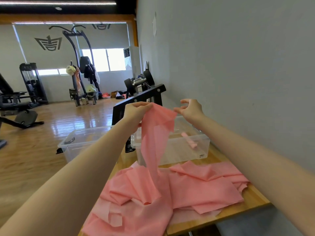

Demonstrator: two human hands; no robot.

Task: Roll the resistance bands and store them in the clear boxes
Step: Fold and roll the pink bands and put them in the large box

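Note:
I hold one pink resistance band (156, 133) up by its top edge above the table. My left hand (136, 111) grips its left corner and my right hand (191, 109) pinches its right corner. The band hangs down into a loose heap of several pink bands (170, 189) on the wooden table (252, 200). Behind the heap stands a clear box (202, 149) with a rolled pink band (189, 142) inside. A second clear box (78, 142) sits to its left, partly hidden by my left forearm.
A grey wall (238, 65) runs close along the right of the table. A black rack (144, 97) with dumbbells stands behind the boxes. Gym machines and a shiny wooden floor (51, 133) fill the left side.

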